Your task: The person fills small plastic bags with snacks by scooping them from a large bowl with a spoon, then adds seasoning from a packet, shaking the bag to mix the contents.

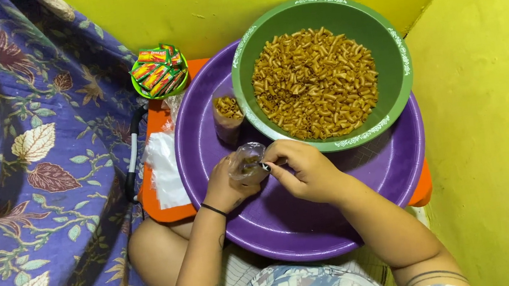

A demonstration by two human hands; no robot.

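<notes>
Your left hand (229, 185) and right hand (307, 170) both pinch one small clear plastic bag (248, 162) above the purple basin (311, 230), fingers closed on its mouth; it looks empty, though glare obscures it. One filled bag of macaroni snack (228, 118) stands beside the green bowl (393, 82), which remains heaped with macaroni snack (315, 82). Judged thus, packing has barely begun; spare bags (165, 169) wait at left.

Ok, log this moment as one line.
left hand: holds small clear bag | right hand: pinches bag mouth | green bowl: fried pasta pieces | purple basin: underneath
</notes>
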